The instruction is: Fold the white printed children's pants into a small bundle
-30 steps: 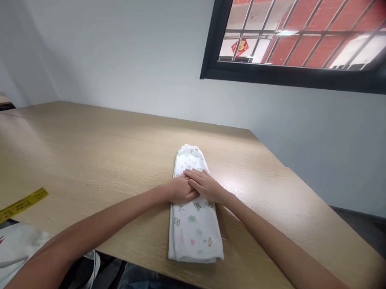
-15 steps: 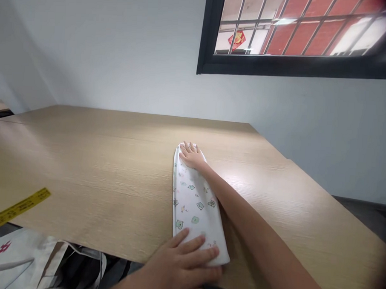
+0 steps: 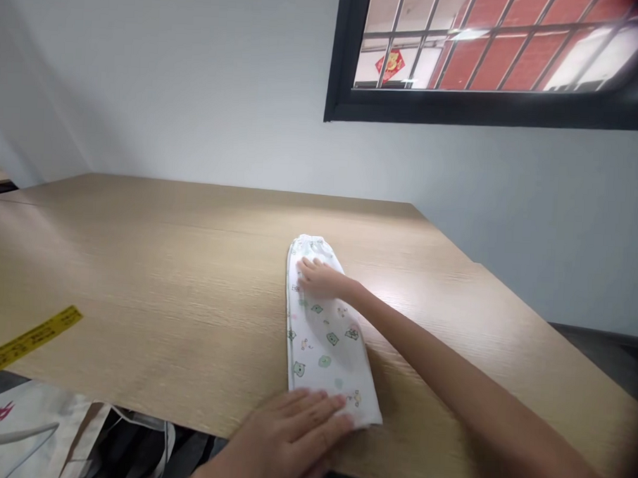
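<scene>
A white piece of clothing (image 3: 315,337), printed with green animal faces, lies folded into a long strip on the wooden table. It looks like small elastic-cuffed pants, with a gathered edge at the far end. My right hand (image 3: 320,278) rests flat on its upper part, just below the gathers, fingers stretched out and slightly blurred. Across the near end lies my left hand (image 3: 294,435), palm down with fingers extended, covering the lower left corner. Neither hand grips the cloth.
The light wooden table (image 3: 164,274) reaches to a pale wall with a barred window (image 3: 480,49). A yellow printed strip (image 3: 26,342) lies at the table's left front edge. Below that edge sits a white bag (image 3: 20,423) with red marks and handles.
My right hand has slid toward me from the far end, uncovering the gathered edge. My left hand has shifted slightly left, its fingers now closer together.
</scene>
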The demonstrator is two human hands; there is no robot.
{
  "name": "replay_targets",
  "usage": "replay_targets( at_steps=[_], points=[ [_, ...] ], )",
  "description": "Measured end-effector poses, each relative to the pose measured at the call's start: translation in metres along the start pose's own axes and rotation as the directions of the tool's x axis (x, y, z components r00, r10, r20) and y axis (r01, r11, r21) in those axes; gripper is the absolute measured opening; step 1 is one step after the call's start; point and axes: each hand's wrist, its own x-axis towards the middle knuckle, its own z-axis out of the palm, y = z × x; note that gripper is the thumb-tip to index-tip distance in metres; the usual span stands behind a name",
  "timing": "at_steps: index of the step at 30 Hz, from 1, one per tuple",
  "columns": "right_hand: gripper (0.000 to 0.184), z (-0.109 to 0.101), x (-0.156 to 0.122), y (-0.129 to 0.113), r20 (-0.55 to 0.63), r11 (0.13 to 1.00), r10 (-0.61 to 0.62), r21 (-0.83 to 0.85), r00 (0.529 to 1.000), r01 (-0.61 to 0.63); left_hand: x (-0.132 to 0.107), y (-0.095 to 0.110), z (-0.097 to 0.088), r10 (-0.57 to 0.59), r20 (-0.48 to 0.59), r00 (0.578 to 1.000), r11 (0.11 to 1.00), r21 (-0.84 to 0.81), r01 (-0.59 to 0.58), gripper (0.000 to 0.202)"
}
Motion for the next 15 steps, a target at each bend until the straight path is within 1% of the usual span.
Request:
replay_targets(
  at_steps=[1, 3, 4, 5, 6, 7, 8, 9, 10, 11, 13, 14, 15],
  points=[
    [0.030, -0.004, -0.020, -0.011, 0.030, 0.999, -0.045, 0.015, 0.999, 0.045, -0.001, -0.004, -0.007, -0.035, 0.077, 0.996, 0.999, -0.008, 0.036, 0.038],
    [0.040, -0.009, -0.064, -0.037, 0.013, 0.984, -0.035, 0.177, 0.999, 0.032, -0.004, -0.010, -0.020, -0.071, 0.224, 0.972, 0.997, -0.007, 0.075, 0.042],
    [0.043, -0.010, -0.087, -0.050, -0.026, 0.975, -0.064, 0.212, 0.998, 0.068, -0.006, -0.013, -0.025, -0.069, 0.283, 0.957, 0.997, -0.011, 0.075, 0.046],
    [0.040, -0.008, -0.109, -0.064, -0.066, 0.970, -0.097, 0.218, 0.993, 0.109, -0.008, -0.015, -0.028, -0.057, 0.322, 0.945, 0.998, -0.013, 0.064, 0.051],
    [0.043, -0.005, -0.129, -0.076, -0.099, 0.969, -0.094, 0.220, 0.991, 0.114, -0.011, -0.017, -0.030, -0.037, 0.337, 0.941, 0.999, -0.007, 0.042, 0.058],
    [0.049, -0.001, -0.146, -0.086, -0.125, 0.972, -0.101, 0.199, 0.987, 0.125, -0.014, -0.017, -0.030, -0.014, 0.335, 0.942, 1.000, 0.007, 0.012, 0.064],
    [0.058, 0.005, -0.160, -0.095, -0.143, 0.978, -0.098, 0.169, 0.985, 0.122, -0.017, -0.017, -0.028, 0.005, 0.312, 0.950, 1.000, 0.026, -0.014, 0.067],
    [0.067, 0.012, -0.171, -0.101, -0.169, 0.983, -0.103, 0.134, 0.980, 0.127, -0.020, -0.017, -0.026, 0.020, 0.270, 0.963, 0.998, 0.047, -0.034, 0.064],
    [0.073, 0.018, -0.179, -0.106, -0.200, 0.986, -0.113, 0.095, 0.973, 0.134, -0.022, -0.015, -0.023, 0.027, 0.210, 0.977, 0.997, 0.059, -0.041, 0.056],
    [0.074, 0.024, -0.184, -0.109, -0.236, 0.988, -0.124, 0.062, 0.964, 0.143, -0.023, -0.013, -0.020, 0.029, 0.137, 0.990, 0.998, 0.059, -0.038, 0.046],
    [0.067, 0.030, -0.188, -0.112, -0.307, 0.986, -0.142, 0.040, 0.941, 0.162, -0.023, -0.009, -0.015, 0.012, -0.024, 1.000, 1.000, 0.011, -0.012, 0.029],
    [0.061, 0.030, -0.188, -0.112, -0.331, 0.985, -0.137, 0.058, 0.934, 0.165, -0.022, -0.007, -0.014, 0.001, -0.093, 0.996, 1.000, -0.029, -0.004, 0.024],
    [0.055, 0.029, -0.188, -0.112, -0.348, 0.982, -0.126, 0.087, 0.929, 0.166, -0.021, -0.006, -0.014, -0.007, -0.139, 0.990, 0.998, -0.070, -0.003, 0.020]
  ],
)
